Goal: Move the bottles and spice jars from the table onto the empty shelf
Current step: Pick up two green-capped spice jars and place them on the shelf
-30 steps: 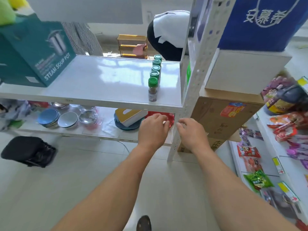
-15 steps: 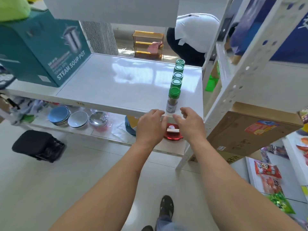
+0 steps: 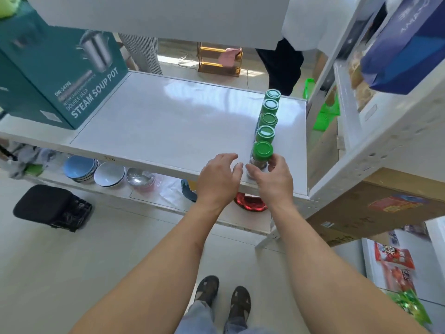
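White shelf (image 3: 154, 121) bounded left by a teal soup pot box (image 3: 60, 68), bowls (image 3: 96, 171) seen stacked on the level below, five green-capped spice jars (image 3: 267, 121) lined along its right edge, nearest jar (image 3: 261, 155) grasped by right hand (image 3: 272, 179), its base hidden, left hand (image 3: 220, 178) relaxed alongside.

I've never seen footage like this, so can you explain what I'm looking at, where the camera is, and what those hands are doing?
There is no machine: the camera sits on a person's head and looks down at their own bare arms and feet. In front is a white shelf with five green-lidded spice jars in a row along its right side and a teal soup pot box on the left. The right hand curls around the nearest jar. The left hand hovers beside it, open and holding nothing.
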